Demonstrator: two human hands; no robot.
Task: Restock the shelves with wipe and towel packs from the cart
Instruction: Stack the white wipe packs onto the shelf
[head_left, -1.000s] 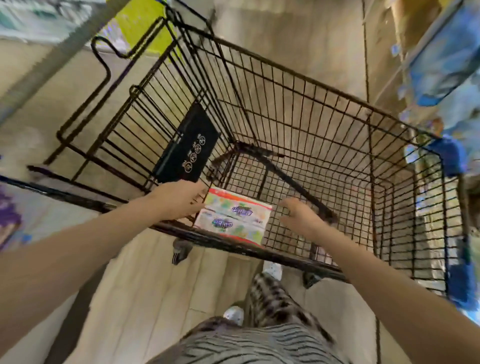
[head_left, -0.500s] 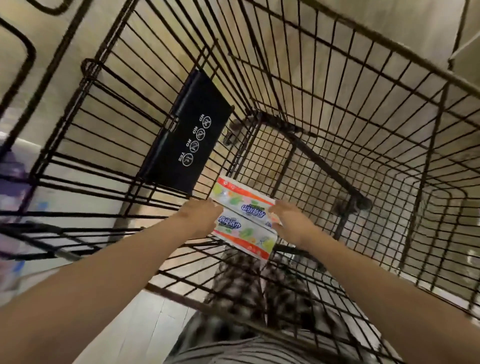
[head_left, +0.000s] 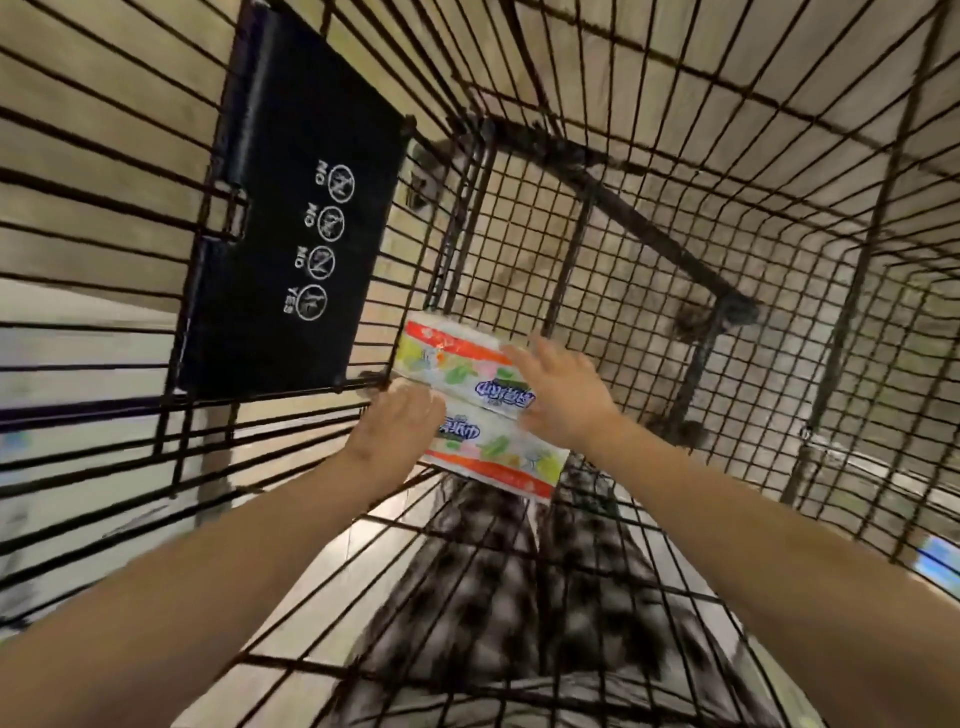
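Deep inside the black wire cart (head_left: 649, 130) lie two white wipe packs with orange stripes and blue lettering, side by side. The farther wipe pack (head_left: 447, 361) rests under my right hand (head_left: 563, 397), whose fingers are spread flat across its right end. The nearer wipe pack (head_left: 498, 457) is gripped at its left end by my left hand (head_left: 397, 434), with the fingers curled over the edge. Both forearms reach down into the cart from the bottom corners of the view.
A black plastic flap (head_left: 291, 208) with white NO/YES symbols hangs on the cart's left wall, close to the packs. The cart's mesh floor (head_left: 597, 291) and frame bars lie beyond. Checked trousers (head_left: 519, 597) show through the near wire wall.
The camera has dropped much closer into the cart. Both hands have gone deeper and settled on the two packs; the right hand has moved from beside the packs onto the farther one.
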